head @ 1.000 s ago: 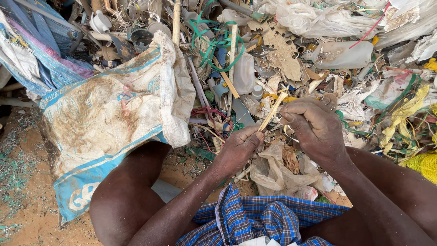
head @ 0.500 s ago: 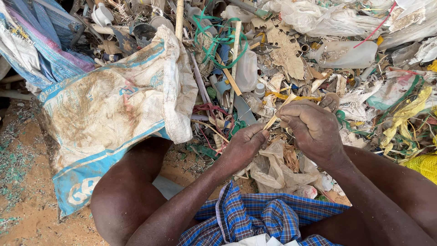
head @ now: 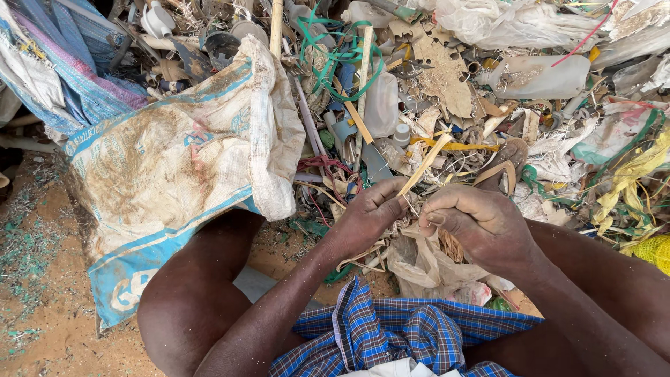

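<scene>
Across the top of the view a heap of mixed scrap (head: 488,91) is spreading: torn plastic, cardboard, bottles, green strapping. Left of it a dirty white woven sack (head: 174,167) with blue edging is slumping onto sandy ground (head: 42,307), its open mouth facing the heap. Below, blue checked cloth (head: 391,335) is covering the person's lap. Right hand (head: 481,227) is curling shut, fingers bunched over pale fibrous strands. Left hand (head: 370,213) is pinching closed on the lower end of a thin tan stick (head: 426,164), which is angling up and right above the heap, just beside the right hand. A small white bottle cap (head: 401,132) is sitting just above.
</scene>
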